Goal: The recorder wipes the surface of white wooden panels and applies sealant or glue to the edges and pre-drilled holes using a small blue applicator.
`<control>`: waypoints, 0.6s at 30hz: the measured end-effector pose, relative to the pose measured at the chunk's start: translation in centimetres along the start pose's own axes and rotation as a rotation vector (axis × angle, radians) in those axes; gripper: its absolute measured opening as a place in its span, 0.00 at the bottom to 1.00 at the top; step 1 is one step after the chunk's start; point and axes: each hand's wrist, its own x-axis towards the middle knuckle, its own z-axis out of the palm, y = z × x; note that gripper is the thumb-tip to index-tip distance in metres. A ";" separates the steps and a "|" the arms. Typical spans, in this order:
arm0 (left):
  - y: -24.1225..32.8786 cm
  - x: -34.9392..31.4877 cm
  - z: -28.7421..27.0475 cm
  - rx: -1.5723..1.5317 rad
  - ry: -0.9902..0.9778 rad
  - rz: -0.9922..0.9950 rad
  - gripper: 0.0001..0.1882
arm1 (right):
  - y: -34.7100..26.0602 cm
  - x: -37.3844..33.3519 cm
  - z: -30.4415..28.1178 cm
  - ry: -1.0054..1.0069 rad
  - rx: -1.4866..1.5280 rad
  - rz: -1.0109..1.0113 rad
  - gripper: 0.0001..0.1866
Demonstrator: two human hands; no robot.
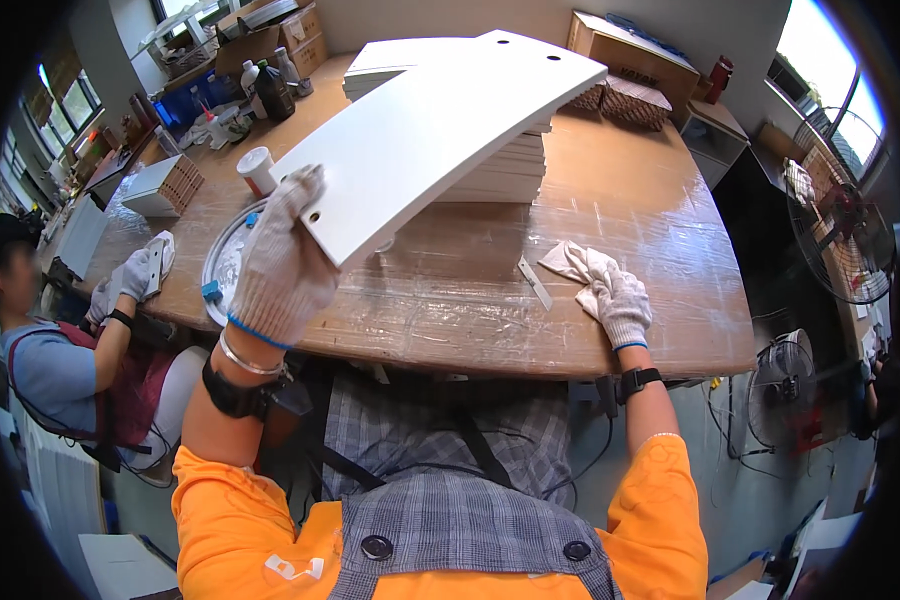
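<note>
My left hand [275, 262], in a white knitted glove, grips the near left end of a long, curved white panel [440, 135]. The panel is raised at a tilt, and dark round holes show near its ends. My right hand [620, 307], gloved the same way, is closed on a white cloth [575, 262] against the tabletop. Just left of the cloth lies a small flat pale strip [535, 283] with a dark spot near one end. Behind the raised panel stands a stack of white panels [500, 172], partly hidden by it.
A round tray [213, 262] with white matter and blue pieces sits beside my left wrist, near a white tub [257, 170]. Bottles [273, 92] and boxes line the table's [650, 220] back. At left, a gloved co-worker [55, 350] handles a small piece. Fans [835, 225] stand at right.
</note>
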 end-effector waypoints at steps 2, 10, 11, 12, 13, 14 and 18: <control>0.0 -3.6 -2.9 0.226 -0.047 -0.002 0.24 | 0.9 0.0 -0.2 0.136 0.250 0.152 0.22; -3.0 -13.2 -18.5 -0.021 0.144 -0.223 0.29 | -3.2 -7.0 -5.2 -0.317 0.122 -0.349 0.24; -2.8 -14.3 -17.7 0.041 0.115 -0.216 0.23 | -4.4 -7.0 -4.5 -0.317 0.118 -0.344 0.24; -3.0 -15.3 -20.0 0.040 0.115 -0.244 0.23 | -5.8 -6.7 -3.8 -0.284 0.056 -0.369 0.25; -3.2 -16.0 -20.6 0.038 0.115 -0.261 0.23 | -7.1 -6.1 -2.8 -0.252 -0.006 -0.396 0.25; -3.2 -16.3 -21.0 0.037 0.115 -0.278 0.22 | -8.1 -5.0 -1.7 -0.252 -0.008 -0.398 0.25; -3.5 -16.9 -19.9 0.003 0.180 -0.363 0.19 | -12.6 -0.1 -1.2 -0.228 0.173 -0.377 0.25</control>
